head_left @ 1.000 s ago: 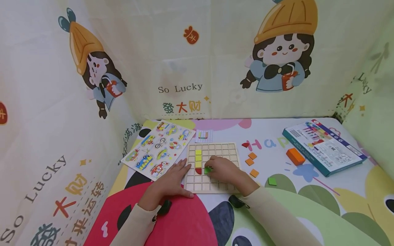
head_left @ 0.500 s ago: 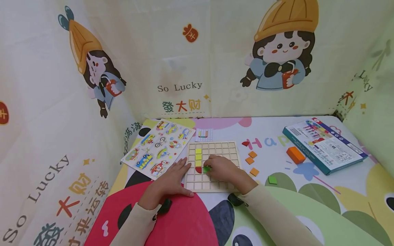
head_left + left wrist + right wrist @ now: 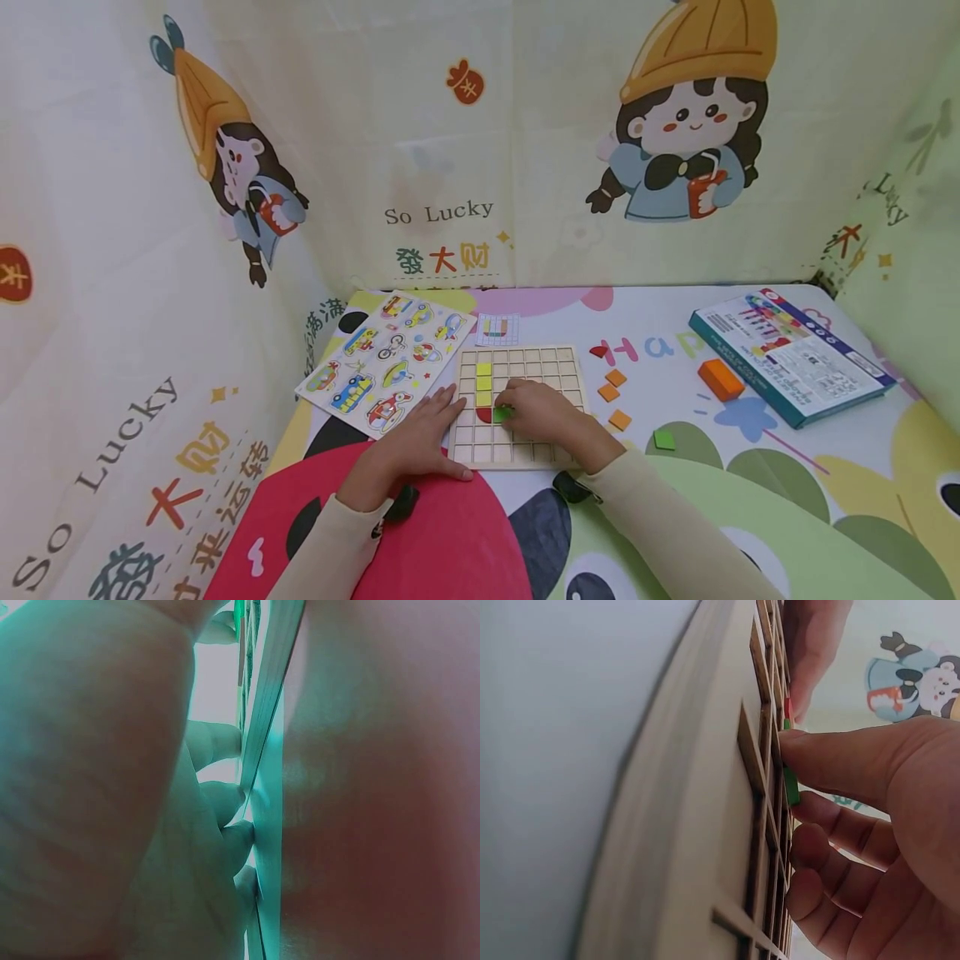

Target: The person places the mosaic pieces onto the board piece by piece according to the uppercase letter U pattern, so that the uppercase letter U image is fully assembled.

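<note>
My right hand [image 3: 543,417] pinches a green square tile [image 3: 791,786] between thumb and fingers at the wooden grid board [image 3: 480,455]. The tile lies at a cell just right of a red quarter-circle piece [image 3: 483,414], and my fingers cover part of it. Above the red piece, yellow square tiles [image 3: 483,383] fill a column of cells. My left hand [image 3: 420,437] rests along the board's left side, fingers extended at its edge and thumb near the front left corner. In the left wrist view, the fingertips [image 3: 238,844] line up against the board's side.
Right of the board lie several orange tiles [image 3: 619,419], a red piece [image 3: 598,352] and another green tile [image 3: 663,439]. Farther right are an orange block [image 3: 721,381] and a boxed set [image 3: 791,358]. A sticker sheet [image 3: 390,358] and a small pattern card [image 3: 497,330] lie behind left.
The green tile has shifted slightly left, closer to the red piece, with my right fingers still on it. My left hand has stayed in place.
</note>
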`<act>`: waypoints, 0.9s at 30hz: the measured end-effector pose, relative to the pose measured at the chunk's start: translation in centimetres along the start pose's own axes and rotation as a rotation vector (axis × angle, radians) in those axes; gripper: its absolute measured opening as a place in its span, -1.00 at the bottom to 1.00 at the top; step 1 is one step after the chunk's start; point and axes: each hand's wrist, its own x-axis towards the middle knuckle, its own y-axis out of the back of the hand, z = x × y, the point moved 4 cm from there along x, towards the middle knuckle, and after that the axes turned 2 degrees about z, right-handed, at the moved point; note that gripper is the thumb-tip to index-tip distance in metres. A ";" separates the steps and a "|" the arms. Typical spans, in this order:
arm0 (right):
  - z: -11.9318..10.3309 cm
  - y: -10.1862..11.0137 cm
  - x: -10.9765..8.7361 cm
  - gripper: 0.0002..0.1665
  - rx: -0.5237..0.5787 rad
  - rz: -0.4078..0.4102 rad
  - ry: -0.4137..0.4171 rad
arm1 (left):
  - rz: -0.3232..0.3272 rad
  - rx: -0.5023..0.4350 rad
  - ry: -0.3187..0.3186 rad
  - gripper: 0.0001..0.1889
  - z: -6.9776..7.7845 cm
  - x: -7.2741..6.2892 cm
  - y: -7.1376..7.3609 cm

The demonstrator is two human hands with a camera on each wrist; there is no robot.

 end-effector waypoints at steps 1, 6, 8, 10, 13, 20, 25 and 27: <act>0.0 0.0 0.0 -0.69 0.003 0.001 -0.001 | 0.001 -0.001 -0.002 0.26 0.0 0.0 0.0; -0.1 0.0 0.1 -0.69 0.011 0.003 -0.003 | 0.006 -0.002 -0.008 0.26 0.0 -0.1 0.1; -0.1 0.0 0.1 -0.69 0.011 0.003 -0.005 | 0.007 0.000 -0.007 0.26 0.0 -0.1 0.1; 0.0 -0.1 0.2 -0.69 0.012 0.003 -0.008 | 0.006 0.000 -0.007 0.26 0.0 -0.1 0.1; 0.0 -0.1 0.1 -0.70 0.008 0.001 -0.008 | 0.005 0.003 -0.012 0.26 0.0 -0.1 0.1; 0.3 0.1 -0.1 -0.71 0.004 0.010 0.010 | 0.001 0.003 -0.019 0.27 0.1 -0.1 0.1; 0.8 0.4 -0.5 -0.71 0.007 0.007 0.001 | 0.003 -0.006 -0.016 0.27 0.1 -0.1 0.1; 1.0 0.6 -0.8 -0.70 0.009 -0.001 -0.007 | 0.002 -0.007 -0.017 0.27 0.0 -0.1 0.1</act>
